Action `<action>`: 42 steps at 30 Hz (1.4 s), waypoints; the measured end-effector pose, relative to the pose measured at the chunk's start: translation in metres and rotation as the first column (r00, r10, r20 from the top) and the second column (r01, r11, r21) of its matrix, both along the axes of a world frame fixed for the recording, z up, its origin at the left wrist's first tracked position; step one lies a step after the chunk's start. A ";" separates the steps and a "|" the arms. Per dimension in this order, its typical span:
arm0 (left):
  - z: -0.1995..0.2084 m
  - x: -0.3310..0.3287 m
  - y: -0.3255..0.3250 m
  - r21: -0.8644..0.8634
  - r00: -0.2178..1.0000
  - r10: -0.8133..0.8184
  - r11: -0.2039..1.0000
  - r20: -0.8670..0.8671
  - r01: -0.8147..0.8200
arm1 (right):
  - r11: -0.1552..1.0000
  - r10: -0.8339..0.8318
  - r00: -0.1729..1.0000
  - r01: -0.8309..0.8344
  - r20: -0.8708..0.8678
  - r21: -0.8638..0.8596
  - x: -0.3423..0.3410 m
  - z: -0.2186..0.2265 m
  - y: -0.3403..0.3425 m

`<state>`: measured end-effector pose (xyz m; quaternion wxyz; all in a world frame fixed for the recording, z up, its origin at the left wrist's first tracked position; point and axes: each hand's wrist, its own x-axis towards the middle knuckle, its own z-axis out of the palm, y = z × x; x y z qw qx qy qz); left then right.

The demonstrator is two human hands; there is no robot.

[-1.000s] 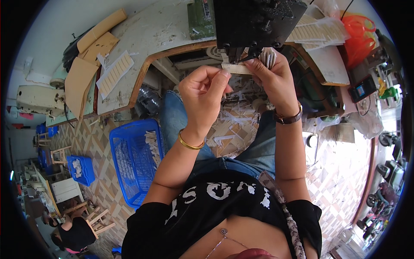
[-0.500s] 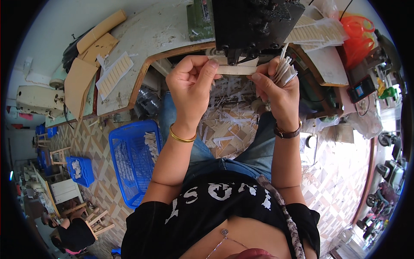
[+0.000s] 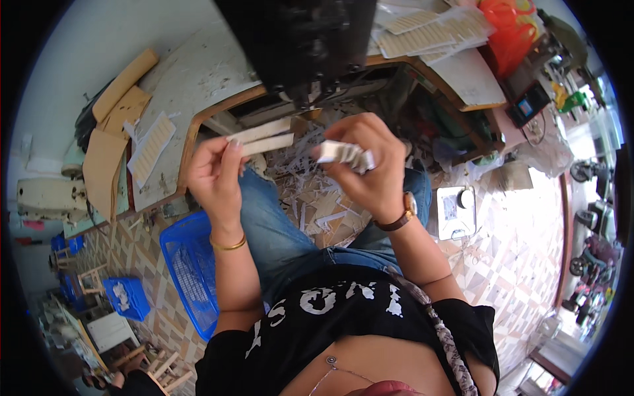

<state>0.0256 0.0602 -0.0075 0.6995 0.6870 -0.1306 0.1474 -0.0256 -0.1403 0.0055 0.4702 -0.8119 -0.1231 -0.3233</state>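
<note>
Pinching two strips [image 3: 269, 143] in the left hand [image 3: 218, 175], gripping a pale bundle [image 3: 349, 156] in the right hand [image 3: 382, 177].
Best to squeeze the bundle firmly enough to avoid shedding any of it, without creasing. Better to pinch the two strips lightly by their left ends, between thumb and fingers, with free ends pointing right into the gap between both hands; level them without bending. Beyond, near the black machine [image 3: 305, 46], take care not to snag those ends. Farther out, leave the sheets [image 3: 442, 36] on the tabletop [image 3: 465, 86] undisturbed.
</note>
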 end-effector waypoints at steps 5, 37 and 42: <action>-0.018 -0.030 -0.009 0.086 0.964 -0.256 0.962 -0.066 0.261 | 0.955 0.223 0.974 -0.224 -0.029 -0.195 -0.009 -0.029 0.020; -0.049 -0.061 -0.068 -0.220 0.815 -0.403 0.915 -0.416 0.340 | 0.434 0.653 0.741 -0.200 -0.154 0.879 -0.019 -0.071 0.009; -0.035 -0.046 -0.045 0.220 0.957 -0.110 0.960 -0.267 0.172 | 0.437 0.581 0.783 -0.068 -0.224 0.897 -0.015 -0.074 -0.006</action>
